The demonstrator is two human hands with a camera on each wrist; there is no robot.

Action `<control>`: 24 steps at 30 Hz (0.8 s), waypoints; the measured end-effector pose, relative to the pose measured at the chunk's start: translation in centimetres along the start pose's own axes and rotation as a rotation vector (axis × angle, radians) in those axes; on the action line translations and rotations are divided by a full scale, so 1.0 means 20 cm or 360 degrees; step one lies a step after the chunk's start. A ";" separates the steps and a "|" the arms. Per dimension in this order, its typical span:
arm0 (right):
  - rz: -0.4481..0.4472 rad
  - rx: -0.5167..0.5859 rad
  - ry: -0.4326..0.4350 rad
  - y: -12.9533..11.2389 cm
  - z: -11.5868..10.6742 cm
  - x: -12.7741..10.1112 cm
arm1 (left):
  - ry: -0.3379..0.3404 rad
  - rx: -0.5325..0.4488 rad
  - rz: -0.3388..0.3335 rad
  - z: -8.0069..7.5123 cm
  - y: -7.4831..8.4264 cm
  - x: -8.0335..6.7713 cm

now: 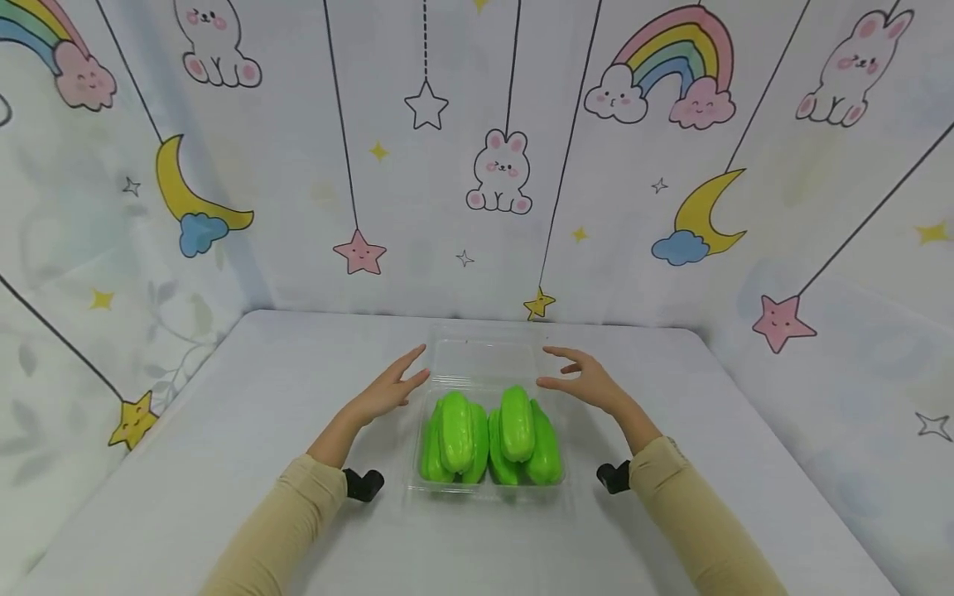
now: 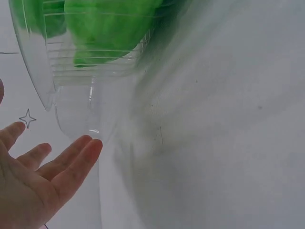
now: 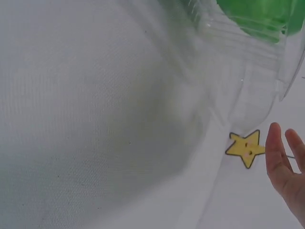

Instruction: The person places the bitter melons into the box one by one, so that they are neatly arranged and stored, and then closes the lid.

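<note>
Nearest the camera, two green peppers [image 1: 488,434] sit side by side in the front half of a clear plastic clamshell box [image 1: 484,364] on the white tabletop [image 1: 224,463]. Just beyond them, the left hand [image 1: 387,389] and right hand [image 1: 585,381] flank the box, fingers straight and relaxed, holding nothing. The raised lid behind is hard to make out, probably hinged open. Risk: the thin lid could flex or slip under uneven pressure, shoving the light box along the smooth tabletop.
</note>
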State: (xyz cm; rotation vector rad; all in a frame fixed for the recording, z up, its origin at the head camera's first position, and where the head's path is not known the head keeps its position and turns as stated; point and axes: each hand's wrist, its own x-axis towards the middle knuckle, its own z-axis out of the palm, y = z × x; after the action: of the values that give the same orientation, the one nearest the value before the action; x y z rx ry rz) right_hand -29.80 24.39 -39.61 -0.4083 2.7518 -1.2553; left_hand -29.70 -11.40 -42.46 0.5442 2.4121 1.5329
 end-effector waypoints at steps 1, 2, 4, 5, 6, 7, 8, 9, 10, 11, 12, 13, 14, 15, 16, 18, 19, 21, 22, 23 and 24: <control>0.0031 -0.0001 0.0004 0.01 0.00 0.01 | -0.0002 -0.0042 -0.0032 0.00 0.00 0.02; 0.0049 -0.0016 0.0006 0.02 0.00 0.02 | -0.0007 -0.0070 -0.0047 0.00 -0.01 0.04; 0.0103 -0.0033 0.0011 0.05 0.00 0.04 | -0.0016 -0.0119 -0.0076 0.00 -0.01 0.07; 0.0129 -0.0031 0.0007 0.07 0.01 0.05 | -0.0015 -0.0136 -0.0095 0.00 -0.01 0.08; 0.0147 -0.0021 -0.0004 0.08 0.01 0.06 | -0.0015 -0.0148 -0.0113 0.00 -0.02 0.09; 0.0170 0.0002 -0.0014 0.10 0.01 0.07 | -0.0018 -0.0160 -0.0128 0.00 -0.02 0.10; 0.0199 0.0038 -0.0026 0.12 0.01 0.08 | -0.0019 -0.0168 -0.0151 0.00 -0.02 0.11; 0.0243 0.0098 -0.0035 0.13 0.02 0.08 | -0.0020 -0.0184 -0.0175 0.01 -0.02 0.12; 0.0281 0.0163 -0.0045 0.15 0.02 0.09 | -0.0017 -0.0207 -0.0208 0.01 -0.03 0.13; 0.0314 0.0229 -0.0059 0.16 0.02 0.09 | -0.0018 -0.0222 -0.0230 0.01 -0.03 0.14; 0.0348 0.0294 -0.0070 0.17 0.02 0.09 | -0.0012 -0.0237 -0.0257 0.01 -0.03 0.15; 0.0386 0.0369 -0.0071 0.19 0.03 0.10 | -0.0006 -0.0244 -0.0277 0.02 -0.04 0.16; 0.0414 0.0436 -0.0078 0.20 0.04 0.10 | 0.0005 -0.0248 -0.0299 0.02 -0.04 0.16; 0.0435 0.0499 -0.0085 0.21 0.04 0.11 | 0.0016 -0.0249 -0.0312 0.03 -0.05 0.17; 0.0449 0.0553 -0.0095 0.23 0.05 0.11 | 0.0030 -0.0240 -0.0325 0.03 -0.05 0.18; 0.0476 0.0652 -0.0091 0.24 0.06 0.12 | 0.0080 -0.0210 -0.0348 0.04 -0.05 0.18; 0.0484 0.0690 -0.0083 0.24 0.07 0.13 | 0.0105 -0.0202 -0.0359 0.04 -0.06 0.18; 0.0504 0.0759 -0.0057 0.24 0.09 0.13 | 0.0153 -0.0201 -0.0382 0.04 -0.06 0.18; 0.0515 0.0791 -0.0043 0.24 0.09 0.13 | 0.0174 -0.0204 -0.0393 0.04 -0.06 0.18; 0.0530 0.0828 -0.0025 0.23 0.10 0.14 | 0.0199 -0.0215 -0.0407 0.04 -0.05 0.18; 0.0533 0.0851 -0.0019 0.23 0.10 0.14 | 0.0211 -0.0227 -0.0415 0.04 -0.05 0.18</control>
State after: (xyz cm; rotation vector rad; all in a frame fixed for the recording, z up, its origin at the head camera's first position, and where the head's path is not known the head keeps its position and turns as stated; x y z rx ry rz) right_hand -32.97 25.00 -44.27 0.0884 2.2110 -1.7786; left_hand -32.91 -9.54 -43.75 0.0975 2.3312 1.6519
